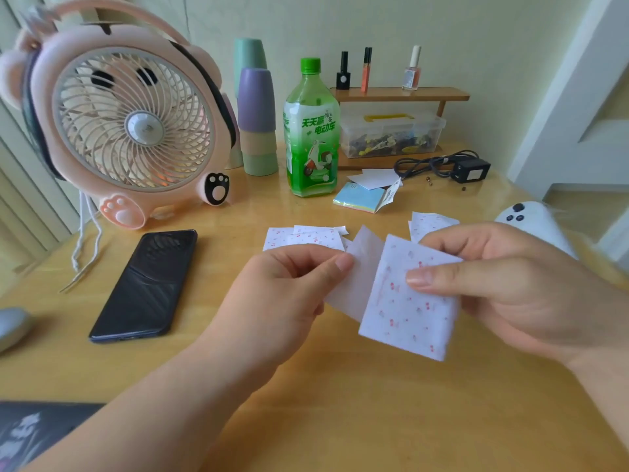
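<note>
Paper sheet point(406, 301): white w/ small red marks, slightly folded, betw. both hands.

Cut off by the top and left edges: the pink fan point(132, 120). Only half seen at the left edge: a grey round thing point(10, 325). Blurry and cut off in the bottom corner: a dark flat thing point(37, 430). Partly hidden behind the right hand point(517, 287): the white toy point(534, 216). Tucked under its fingers: the right side of the printed sheet point(408, 311). Too small to tell: the bits inside the clear box point(391, 131).
</note>
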Motion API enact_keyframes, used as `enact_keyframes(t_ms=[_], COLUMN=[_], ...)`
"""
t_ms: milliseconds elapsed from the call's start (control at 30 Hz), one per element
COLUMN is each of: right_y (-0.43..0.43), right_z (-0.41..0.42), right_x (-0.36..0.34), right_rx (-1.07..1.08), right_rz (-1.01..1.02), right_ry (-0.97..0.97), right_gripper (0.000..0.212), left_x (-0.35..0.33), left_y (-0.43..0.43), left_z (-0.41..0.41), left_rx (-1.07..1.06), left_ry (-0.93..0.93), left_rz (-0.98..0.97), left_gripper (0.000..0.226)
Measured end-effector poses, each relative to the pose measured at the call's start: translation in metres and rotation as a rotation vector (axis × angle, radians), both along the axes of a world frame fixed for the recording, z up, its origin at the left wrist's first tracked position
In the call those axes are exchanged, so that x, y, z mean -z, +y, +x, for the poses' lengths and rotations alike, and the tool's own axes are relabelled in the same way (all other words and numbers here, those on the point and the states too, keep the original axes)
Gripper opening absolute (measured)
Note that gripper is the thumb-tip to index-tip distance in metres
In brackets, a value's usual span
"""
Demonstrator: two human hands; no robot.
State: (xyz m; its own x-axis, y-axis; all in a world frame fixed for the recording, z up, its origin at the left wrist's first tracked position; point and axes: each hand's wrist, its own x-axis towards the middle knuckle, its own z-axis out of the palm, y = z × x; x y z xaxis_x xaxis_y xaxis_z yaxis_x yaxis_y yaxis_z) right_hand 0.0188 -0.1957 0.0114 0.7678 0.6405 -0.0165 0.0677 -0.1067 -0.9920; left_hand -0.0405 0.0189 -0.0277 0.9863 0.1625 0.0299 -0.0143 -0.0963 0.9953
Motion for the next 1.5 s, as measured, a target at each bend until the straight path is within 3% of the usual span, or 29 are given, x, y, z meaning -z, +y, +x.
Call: enact_keyframes(t_ms=[133, 233, 300, 400, 500, 567, 667, 733, 800, 900, 1167, 1333, 1500], right_y=[0.001, 0.005, 0.006, 0.003, -0.004, -0.004, 0.003, 0.008, 0.010, 0.012, 0.010, 0.005, 0.009], right_z=[-0.002, 0.000, 0.003, 0.006, 0.005, 0.003, -0.003, -0.008, -0.012, -0.010, -0.007, -0.003, -0.002], right_x=[-0.003, 0.001, 0.006, 0.005, -0.001, -0.002, -0.004, -0.006, -0.005, 0.004, 0.005, 0.006, 0.010], right_rx=[0.004, 0.125, 0.172, 0.142, 0.052, 0.065, 0.202, 0.256, 0.247, 0.197, 0.187, 0.098, -0.013], right_rz=[-0.041, -0.020, -0.021, -0.036, -0.133, -0.210, -0.315, -0.279, -0.192, -0.079, 0.066, -0.003, 0.058], right_ry=[0.034, 0.011, 0.003, 0.032, 0.065, 0.014, -0.223, -0.304, -0.325, -0.211, -0.008, 0.043, 0.151], right_gripper=[0.020, 0.017, 0.027, 0.041, 0.032, 0.031, 0.028, 0.020, 0.025, 0.035, 0.026, 0.020, 0.015], left_x=[0.003, 0.003, 0.002, 0.001, 0.001, 0.000, -0.002, -0.003, -0.003, -0.004, -0.005, -0.003, -0.003], left_y=[-0.002, -0.001, -0.001, -0.001, -0.001, -0.001, -0.001, -0.001, -0.001, -0.002, -0.006, -0.004, -0.007], left_z=[0.001, 0.002, 0.002, 0.002, 0.001, 0.001, 0.000, 0.000, 0.001, 0.001, -0.002, -0.002, -0.002], left_rx=[-0.043, -0.089, -0.103, -0.110, -0.112, -0.120, -0.136, -0.137, -0.139, -0.111, -0.040, 0.001, 0.048], left_ry=[-0.008, 0.037, 0.060, 0.070, 0.069, 0.069, 0.067, 0.062, 0.049, 0.029, -0.019, -0.006, -0.026], left_rz=[0.070, 0.039, -0.026, -0.079, -0.048, -0.048, -0.044, -0.039, -0.079, -0.144, -0.205, -0.185, -0.179], left_gripper=[0.013, 0.012, 0.013, 0.012, 0.014, 0.014, 0.012, 0.009, 0.006, 0.005, 0.011, 0.015, 0.013])
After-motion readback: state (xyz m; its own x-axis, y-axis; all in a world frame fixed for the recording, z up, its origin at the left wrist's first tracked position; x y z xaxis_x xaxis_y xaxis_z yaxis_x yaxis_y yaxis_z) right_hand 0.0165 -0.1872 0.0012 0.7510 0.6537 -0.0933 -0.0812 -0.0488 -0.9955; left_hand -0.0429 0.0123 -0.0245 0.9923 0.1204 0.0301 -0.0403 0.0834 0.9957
